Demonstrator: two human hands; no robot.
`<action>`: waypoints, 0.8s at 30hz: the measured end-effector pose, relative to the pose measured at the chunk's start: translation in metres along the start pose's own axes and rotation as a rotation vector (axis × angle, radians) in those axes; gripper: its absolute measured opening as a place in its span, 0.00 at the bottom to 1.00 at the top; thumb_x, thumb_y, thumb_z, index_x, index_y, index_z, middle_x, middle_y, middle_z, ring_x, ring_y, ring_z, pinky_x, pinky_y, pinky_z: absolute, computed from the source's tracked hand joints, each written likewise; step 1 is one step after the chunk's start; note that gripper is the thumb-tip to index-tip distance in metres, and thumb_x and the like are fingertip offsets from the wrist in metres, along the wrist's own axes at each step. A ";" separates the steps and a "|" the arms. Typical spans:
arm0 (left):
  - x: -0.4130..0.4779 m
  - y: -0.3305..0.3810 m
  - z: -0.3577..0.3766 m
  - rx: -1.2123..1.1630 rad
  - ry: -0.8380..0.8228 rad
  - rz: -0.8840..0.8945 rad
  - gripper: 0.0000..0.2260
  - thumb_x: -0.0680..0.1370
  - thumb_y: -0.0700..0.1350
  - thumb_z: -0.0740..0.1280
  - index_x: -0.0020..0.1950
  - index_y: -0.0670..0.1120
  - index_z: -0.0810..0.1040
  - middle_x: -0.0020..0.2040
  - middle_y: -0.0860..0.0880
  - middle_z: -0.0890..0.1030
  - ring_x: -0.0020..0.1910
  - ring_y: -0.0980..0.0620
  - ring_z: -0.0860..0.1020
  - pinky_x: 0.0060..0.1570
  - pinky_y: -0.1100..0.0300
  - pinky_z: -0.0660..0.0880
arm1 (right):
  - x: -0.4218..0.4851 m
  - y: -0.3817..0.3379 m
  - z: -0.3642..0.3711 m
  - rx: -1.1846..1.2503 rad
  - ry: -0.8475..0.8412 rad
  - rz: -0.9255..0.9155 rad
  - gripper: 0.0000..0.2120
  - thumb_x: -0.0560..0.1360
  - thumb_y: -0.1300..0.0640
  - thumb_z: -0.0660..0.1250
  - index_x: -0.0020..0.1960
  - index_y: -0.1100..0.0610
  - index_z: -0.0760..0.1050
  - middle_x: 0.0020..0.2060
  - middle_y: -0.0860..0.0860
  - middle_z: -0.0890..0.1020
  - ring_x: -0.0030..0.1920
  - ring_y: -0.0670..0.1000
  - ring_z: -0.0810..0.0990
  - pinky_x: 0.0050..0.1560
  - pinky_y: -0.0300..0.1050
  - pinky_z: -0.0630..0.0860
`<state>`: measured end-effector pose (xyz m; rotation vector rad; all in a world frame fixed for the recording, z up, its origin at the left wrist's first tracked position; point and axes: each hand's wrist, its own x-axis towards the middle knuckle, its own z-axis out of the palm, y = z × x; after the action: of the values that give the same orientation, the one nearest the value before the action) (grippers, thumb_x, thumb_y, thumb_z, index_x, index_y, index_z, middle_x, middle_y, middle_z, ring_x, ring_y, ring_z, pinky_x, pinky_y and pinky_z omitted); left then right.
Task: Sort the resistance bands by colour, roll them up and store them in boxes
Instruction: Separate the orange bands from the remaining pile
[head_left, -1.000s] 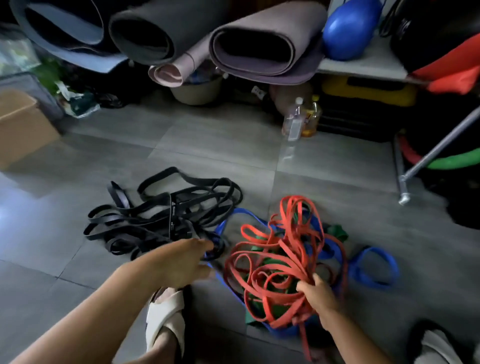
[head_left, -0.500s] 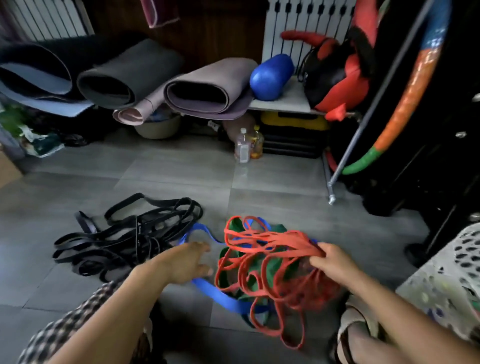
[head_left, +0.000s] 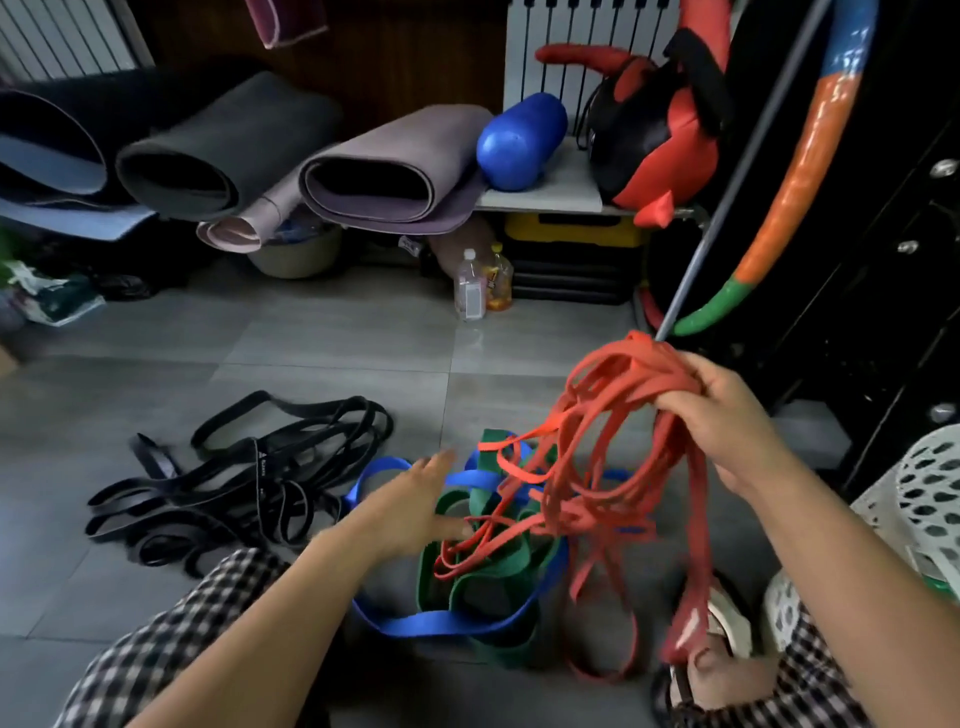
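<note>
While the right grip (head_left: 727, 415) is clenched round a bunch of red bands (head_left: 613, 410) at right of centre, held above the floor (head_left: 311, 353), their loops hang in a tangle toward the lower middle of the frame. Some strands trail over the green bands (head_left: 488, 577) and blue bands (head_left: 431, 626) heaped on the tiles. Left grip (head_left: 410, 504) released: fingers straight, palm down, over the left side of that blue-green heap; contact not certain. Black bands (head_left: 249, 483) in a loose pile of their own, left of centre, just beside the outermost blue loop. Rolled mats (head_left: 374, 176) across upper left. Two bottles (head_left: 478, 286) upright on the floor, upper middle. White perforated basket (head_left: 930, 493) at lower right edge.
</note>
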<state>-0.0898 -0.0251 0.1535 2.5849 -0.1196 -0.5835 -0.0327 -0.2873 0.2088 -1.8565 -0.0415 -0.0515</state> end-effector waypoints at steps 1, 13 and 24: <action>0.007 0.004 -0.001 -0.054 0.030 0.013 0.40 0.72 0.50 0.71 0.76 0.44 0.50 0.74 0.44 0.60 0.71 0.47 0.64 0.68 0.55 0.63 | 0.004 -0.001 -0.001 0.022 -0.003 -0.007 0.17 0.70 0.73 0.62 0.47 0.53 0.77 0.39 0.53 0.77 0.34 0.44 0.73 0.31 0.32 0.69; 0.049 0.054 0.000 -0.706 0.011 0.346 0.49 0.67 0.33 0.75 0.76 0.52 0.46 0.63 0.59 0.70 0.56 0.74 0.71 0.50 0.75 0.71 | 0.013 -0.053 0.017 0.346 -0.261 -0.124 0.13 0.65 0.62 0.65 0.36 0.46 0.83 0.28 0.44 0.81 0.31 0.40 0.78 0.32 0.30 0.73; 0.052 0.039 -0.017 -1.113 0.138 0.173 0.09 0.72 0.39 0.66 0.51 0.42 0.77 0.47 0.41 0.81 0.45 0.45 0.79 0.51 0.49 0.75 | 0.031 -0.020 -0.005 0.091 -0.072 0.052 0.10 0.72 0.68 0.65 0.39 0.55 0.77 0.27 0.44 0.81 0.35 0.42 0.78 0.47 0.41 0.73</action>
<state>-0.0346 -0.0619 0.1659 1.5018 0.0314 -0.2678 -0.0032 -0.2865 0.2311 -1.7677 -0.0449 0.0530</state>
